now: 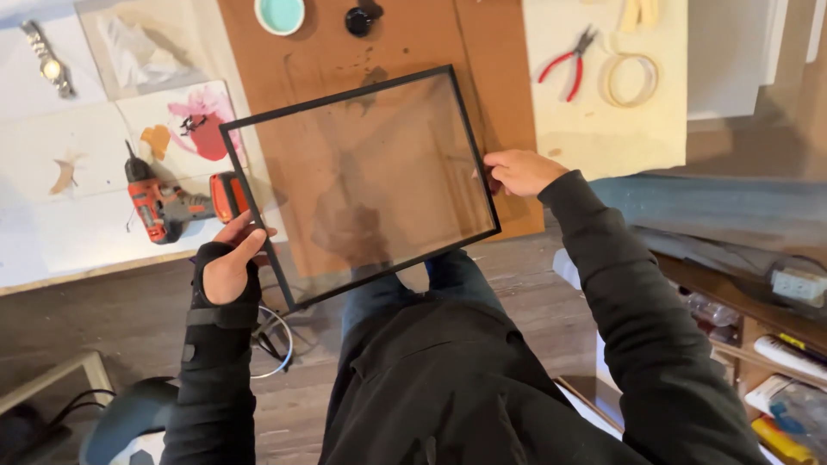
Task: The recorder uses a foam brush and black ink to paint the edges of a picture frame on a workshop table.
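With the left hand point(226, 269) and right hand point(519, 171) each gripping only an edge of the tilted glazed frame point(362, 185), it could slip and strike the surface point(413, 43).

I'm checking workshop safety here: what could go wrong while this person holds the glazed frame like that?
The black frame is held in the air by its edges only, left hand and right hand; a slip could drop it. Its clear pane might crack on the brown board below. Swinging its left corner could also knock the orange drill close beside it.
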